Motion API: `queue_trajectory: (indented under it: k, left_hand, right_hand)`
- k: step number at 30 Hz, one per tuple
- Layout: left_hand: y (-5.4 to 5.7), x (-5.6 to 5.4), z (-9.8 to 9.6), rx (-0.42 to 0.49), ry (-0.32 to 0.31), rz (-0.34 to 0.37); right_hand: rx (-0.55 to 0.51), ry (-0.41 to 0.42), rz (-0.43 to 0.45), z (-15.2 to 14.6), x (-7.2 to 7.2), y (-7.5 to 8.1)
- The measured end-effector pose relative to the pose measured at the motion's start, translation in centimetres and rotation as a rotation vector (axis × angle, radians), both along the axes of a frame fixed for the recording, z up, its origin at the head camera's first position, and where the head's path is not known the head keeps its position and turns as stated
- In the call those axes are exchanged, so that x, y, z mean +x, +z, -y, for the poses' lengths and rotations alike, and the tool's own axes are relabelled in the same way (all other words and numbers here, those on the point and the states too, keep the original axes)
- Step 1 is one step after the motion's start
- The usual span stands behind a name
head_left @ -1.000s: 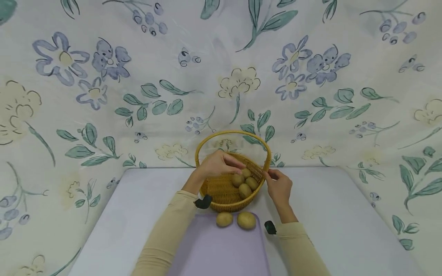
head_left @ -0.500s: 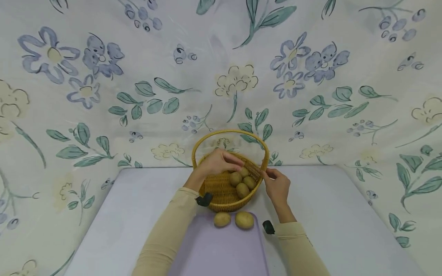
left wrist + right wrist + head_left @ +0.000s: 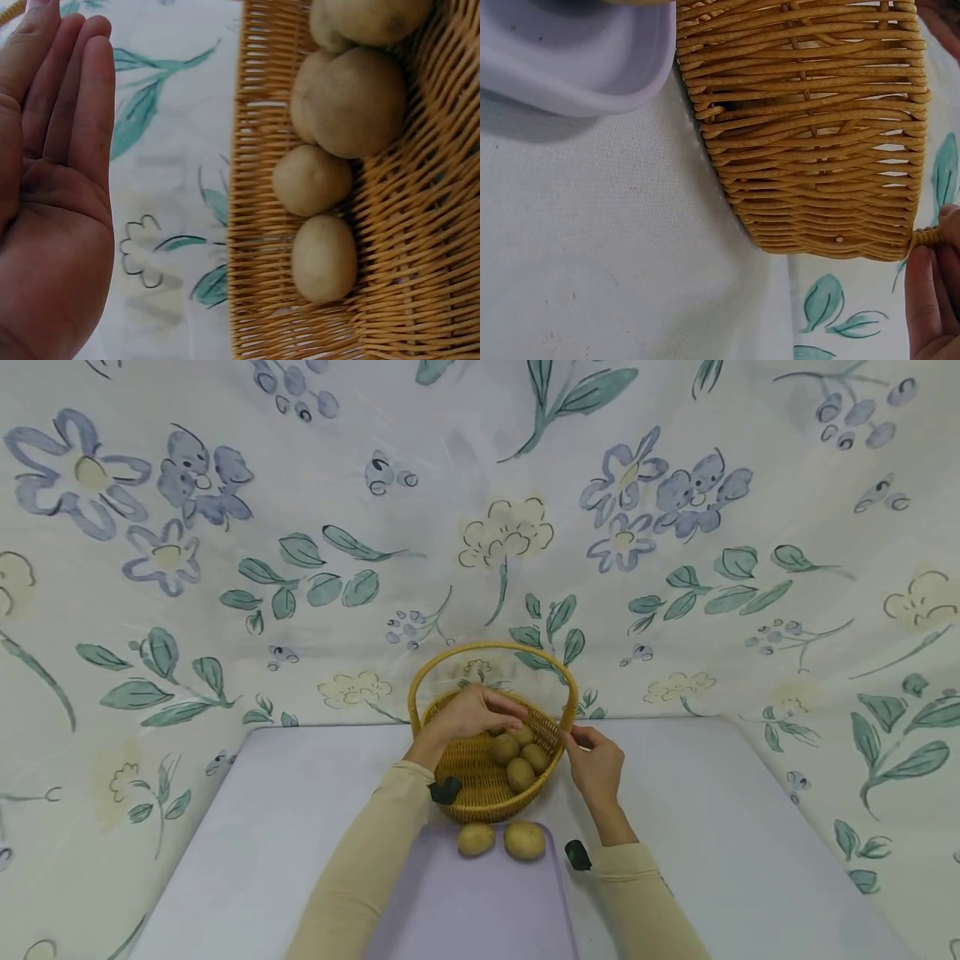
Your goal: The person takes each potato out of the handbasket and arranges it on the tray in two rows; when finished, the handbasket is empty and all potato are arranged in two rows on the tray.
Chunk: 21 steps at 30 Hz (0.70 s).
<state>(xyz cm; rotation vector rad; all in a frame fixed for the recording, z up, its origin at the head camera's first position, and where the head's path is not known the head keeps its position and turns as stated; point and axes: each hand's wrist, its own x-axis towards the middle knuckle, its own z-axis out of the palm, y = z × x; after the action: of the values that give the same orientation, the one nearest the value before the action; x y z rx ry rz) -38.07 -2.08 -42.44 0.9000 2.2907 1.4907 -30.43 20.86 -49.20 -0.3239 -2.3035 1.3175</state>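
A wicker basket (image 3: 480, 810) with a tall arched handle stands at the back of the table. Several potatoes (image 3: 521, 774) lie together on its right side, and the left wrist view shows these potatoes (image 3: 360, 101) against the woven wall. Over the basket hovers my left hand (image 3: 480, 712), fingers extended; its palm (image 3: 60, 225) shows nothing in it. My right hand (image 3: 597, 767) pinches the base of the handle (image 3: 928, 237) at the basket's right rim. Just in front, a smaller potato (image 3: 476, 840) and a larger potato (image 3: 524, 841) lie side by side on a lilac tray (image 3: 480, 910).
The tray's far edge lies close to the basket's front. A white table (image 3: 720, 827) spreads out on both sides. Behind it hangs a flowered cloth (image 3: 337, 627), close to the back of the basket.
The head view has turned slightly right, so everything sits further left in it. Both hands keep their places at the basket, and the potatoes stay where they were.
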Motion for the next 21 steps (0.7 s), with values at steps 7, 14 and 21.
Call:
queue_trajectory:
  k: [7,14,21]
  left_hand:
    - [-1.1,-0.7,-0.4,-0.053,-0.02,-0.058]
    - [-2.2,-0.9,-0.8,-0.206,-0.029,-0.009]
    - [-3.2,-1.3,-1.0,-0.279,-0.131,-0.036]
  right_hand:
    - [0.012,-0.005,-0.014,0.0,-0.1,-0.1]
    - [0.018,-0.011,-0.004,0.0,-0.1,-0.1]
    - [0.014,-0.01,-0.009,0.0,-0.1,0.0]
